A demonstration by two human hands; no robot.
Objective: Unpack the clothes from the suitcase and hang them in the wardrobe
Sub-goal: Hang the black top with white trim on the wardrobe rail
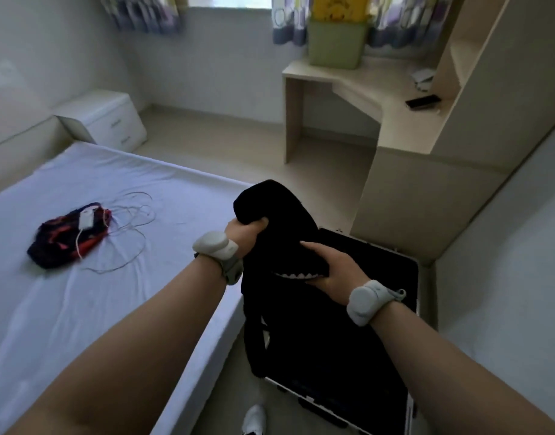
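we log: left hand (pixel 245 235) clenched on black garment (pixel 288 324) top | right hand (pixel 334 270) pinches its fold | garment held over open suitcase (pixel 386 271), floor beside bed (pixel 119 277)

Soft cloth against hard, pale furniture

The black garment (pixel 282 211) looks thick, matt and fleecy; the bed (pixel 81 277) sheet is smooth, faintly creased cloth; the suitcase (pixel 380 277) has a metallic rim; the worktop (pixel 380 92) is matt, pale, wood-look board.
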